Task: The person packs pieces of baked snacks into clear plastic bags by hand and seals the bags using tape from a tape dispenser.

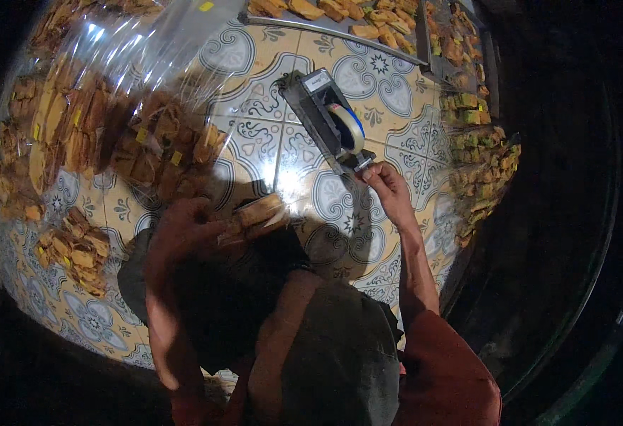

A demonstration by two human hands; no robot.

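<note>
My left hand (186,229), partly in shadow, holds a plastic-wrapped bundle of brown-orange pieces (258,210) low over the tiled floor. The pieces look like baked or dried food; which, I cannot tell. My right hand (388,189) has thumb and fingers pinched together at the cutting end of a dark tape dispenser (306,109). Whether a strip of tape is between the fingertips is too small to make out. A roll of clear tape (349,128) with a blue edge sits in the dispenser, which lies aslant on the floor beyond my hands.
Many wrapped bundles (71,122) with small yellow labels cover the left, under shiny clear plastic (183,32). A smaller heap (77,250) lies at lower left. Metal trays (338,33) of loose pieces stand at the top right, with greenish-brown bundles (481,154) along the right side.
</note>
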